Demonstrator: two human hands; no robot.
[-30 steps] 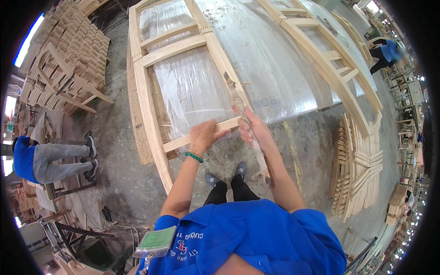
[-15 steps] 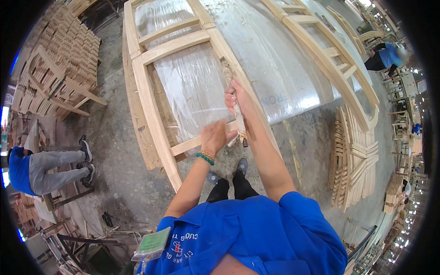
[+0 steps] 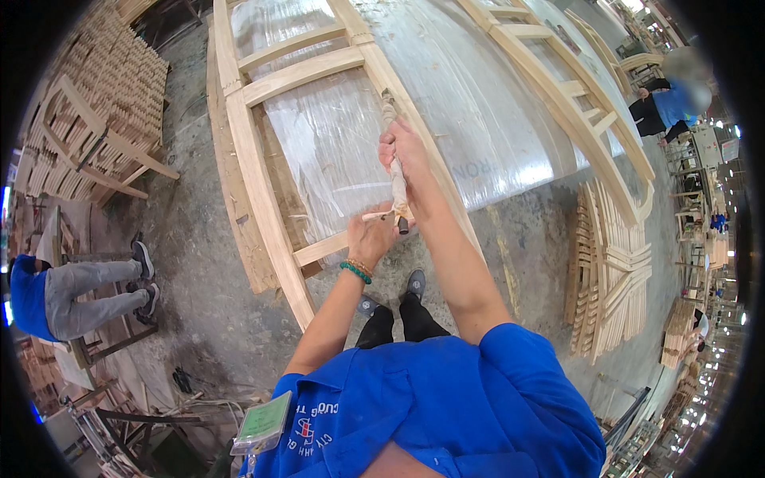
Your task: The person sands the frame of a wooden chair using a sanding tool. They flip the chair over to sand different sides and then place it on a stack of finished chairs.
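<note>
My right hand (image 3: 405,150) is closed around the middle of a long rod wrapped in pale, wrinkled material (image 3: 398,185). The rod slants over the opening of a light wooden frame (image 3: 259,159), its dark lower end pointing toward me. My left hand (image 3: 370,241), with beaded bracelets on the wrist, is closed at the rod's lower end; its fingers are partly hidden behind it. A thin pale strip (image 3: 376,214) sticks out sideways there. Under my hands, the frame's near crossbar (image 3: 323,250) is partly covered by the left hand.
The frame lies on a table covered in clear plastic sheet (image 3: 470,143). Another wooden frame (image 3: 550,88) rests on its right side. Curved wooden parts are stacked at right (image 3: 610,275) and far left (image 3: 96,95). One person (image 3: 76,295) stands at left, another (image 3: 673,103) at far right.
The rod has tilted more upright, and its lower end has shifted left and away from me. My left hand has come against that end. My right hand has moved slightly farther away.
</note>
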